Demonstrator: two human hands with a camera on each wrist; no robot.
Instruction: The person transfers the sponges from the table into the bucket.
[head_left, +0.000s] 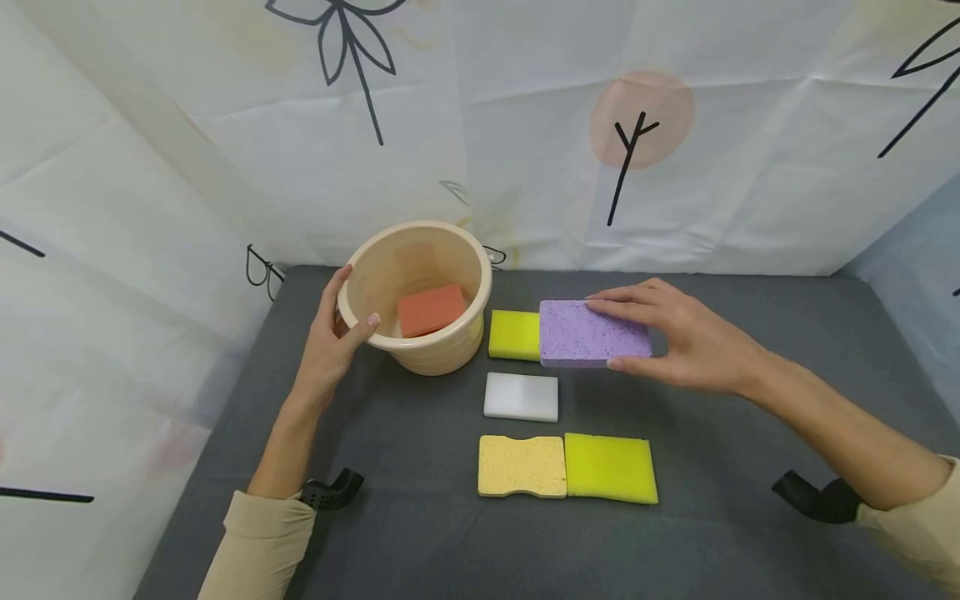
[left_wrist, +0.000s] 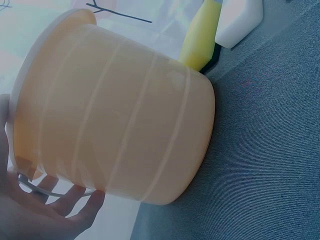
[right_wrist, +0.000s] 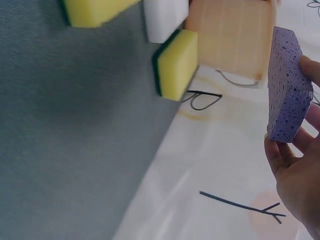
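My left hand point(head_left: 327, 354) holds the rim of a cream plastic bucket point(head_left: 438, 358) at its left side, thumb over the edge and fingers round the outside. An orange-red sponge point(head_left: 431, 310) lies inside the bucket. To the right, my right hand point(head_left: 686, 340) pinches a porous purple sponge point(head_left: 592, 332) by its right end. In the right wrist view the purple sponge point(right_wrist: 287, 87) is held up off the table. Seen from above, it partly covers a yellow sponge point(head_left: 513, 335), which has a dark green underside in the right wrist view.
A white sponge point(head_left: 521, 397) lies in front of the partly covered yellow one. Nearer me, a pale yellow sponge with notched sides point(head_left: 522, 467) lies beside another bright yellow sponge point(head_left: 611, 468). Printed white cloth point(head_left: 525, 192) hangs behind the dark grey table point(head_left: 420, 542).
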